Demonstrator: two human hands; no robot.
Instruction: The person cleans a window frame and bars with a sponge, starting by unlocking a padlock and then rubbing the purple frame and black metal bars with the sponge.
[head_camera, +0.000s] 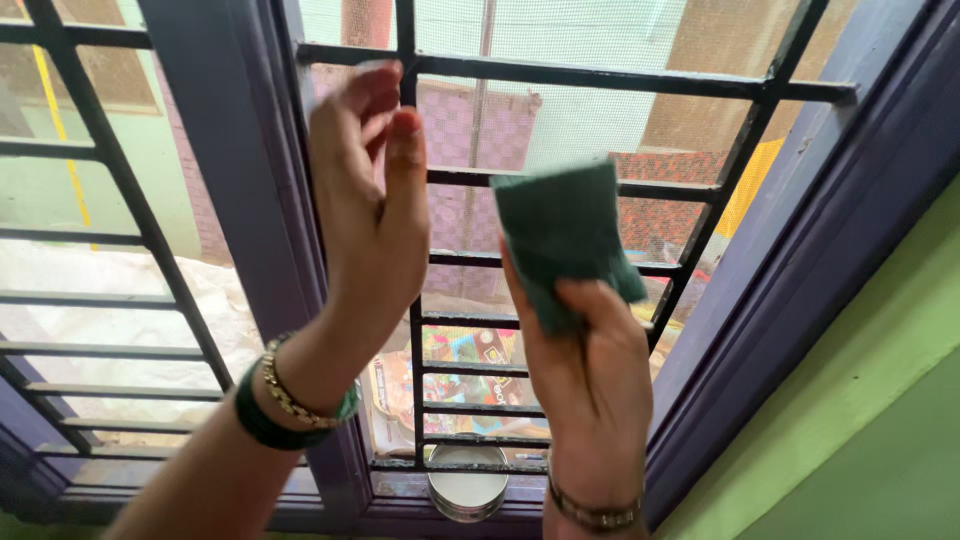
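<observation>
My right hand (590, 370) is raised in front of a barred window and grips a folded dark green scrub pad (562, 240) between thumb and fingers. The pad sits against the black metal bars (560, 75) near the window's middle. My left hand (372, 200) is lifted beside it, fingers loosely curled near the vertical bar, holding nothing. Bangles circle both wrists.
A purple window frame (215, 150) runs between two barred panes, and another purple frame post (800, 260) stands at the right. A round metal tin (467, 492) rests on the sill below. A green wall (870, 440) lies to the right. Mesh covers the panes.
</observation>
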